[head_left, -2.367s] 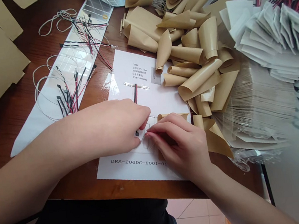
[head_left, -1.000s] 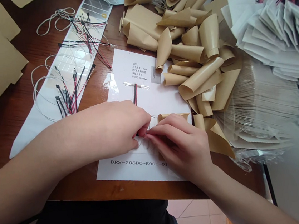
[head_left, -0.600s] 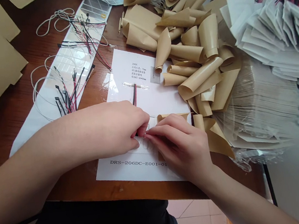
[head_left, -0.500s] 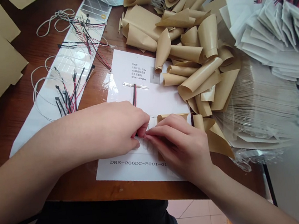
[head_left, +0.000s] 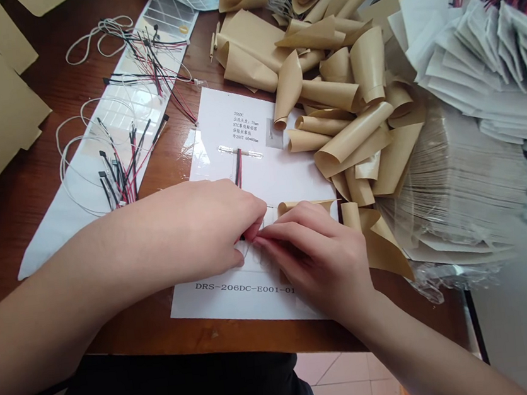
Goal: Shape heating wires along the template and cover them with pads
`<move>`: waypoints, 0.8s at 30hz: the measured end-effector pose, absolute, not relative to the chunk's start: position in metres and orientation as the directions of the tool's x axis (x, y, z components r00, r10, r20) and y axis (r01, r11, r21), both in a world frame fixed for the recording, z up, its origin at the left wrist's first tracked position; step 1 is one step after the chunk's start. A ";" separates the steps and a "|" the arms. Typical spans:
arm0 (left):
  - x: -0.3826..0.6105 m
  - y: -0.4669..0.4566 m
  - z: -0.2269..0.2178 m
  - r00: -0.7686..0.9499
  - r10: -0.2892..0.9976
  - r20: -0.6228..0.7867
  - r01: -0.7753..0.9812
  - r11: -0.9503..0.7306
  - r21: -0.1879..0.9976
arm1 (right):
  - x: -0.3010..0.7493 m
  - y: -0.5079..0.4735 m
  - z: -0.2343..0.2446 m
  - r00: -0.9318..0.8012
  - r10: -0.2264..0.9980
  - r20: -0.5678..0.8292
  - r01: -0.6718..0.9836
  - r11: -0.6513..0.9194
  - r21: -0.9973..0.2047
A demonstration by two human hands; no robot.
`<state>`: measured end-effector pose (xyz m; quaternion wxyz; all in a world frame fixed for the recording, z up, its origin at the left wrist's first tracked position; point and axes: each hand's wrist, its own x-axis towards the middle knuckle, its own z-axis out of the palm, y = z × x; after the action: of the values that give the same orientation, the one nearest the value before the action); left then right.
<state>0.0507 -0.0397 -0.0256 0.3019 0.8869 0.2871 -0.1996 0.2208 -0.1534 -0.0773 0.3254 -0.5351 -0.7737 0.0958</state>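
The left hand [head_left: 205, 229] is curled, fingertips pinching a thin pale film piece [head_left: 256, 247] on the printed sheet [head_left: 238, 305] at the near side of the desk [head_left: 130, 320]. The right hand [head_left: 313, 258] rests against it, fingertips touching; whether it grips, I cannot tell. The film looks light and flimsy — best taken by its edges.

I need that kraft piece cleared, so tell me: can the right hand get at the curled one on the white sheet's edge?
Likely yes: the right hand sits right against the curled kraft paper, with nothing between them, though its fingers are occupied on the printed sheet.
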 end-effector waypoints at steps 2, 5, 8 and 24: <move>0.050 -0.040 -0.026 0.752 0.388 -0.532 0.632 -0.653 0.417 | 0.221 -0.153 -0.078 -0.216 0.889 0.405 0.764 0.412 -0.497; 0.049 -0.040 -0.026 0.755 0.391 -0.527 0.631 -0.653 0.419 | 0.221 -0.153 -0.078 -0.215 0.886 0.411 0.762 0.416 -0.497; 0.048 -0.040 -0.026 0.764 0.394 -0.512 0.623 -0.657 0.424 | 0.220 -0.154 -0.078 -0.214 0.887 0.410 0.767 0.412 -0.492; 0.043 -0.042 -0.035 0.788 0.465 -0.404 0.607 -0.696 0.383 | 0.220 -0.155 -0.074 -0.249 0.885 0.393 0.693 0.447 -0.566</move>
<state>0.0431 -0.0420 -0.0353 0.2556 0.9103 0.2943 -0.1394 0.2198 -0.1546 -0.0740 0.3439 -0.5070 -0.7779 0.1398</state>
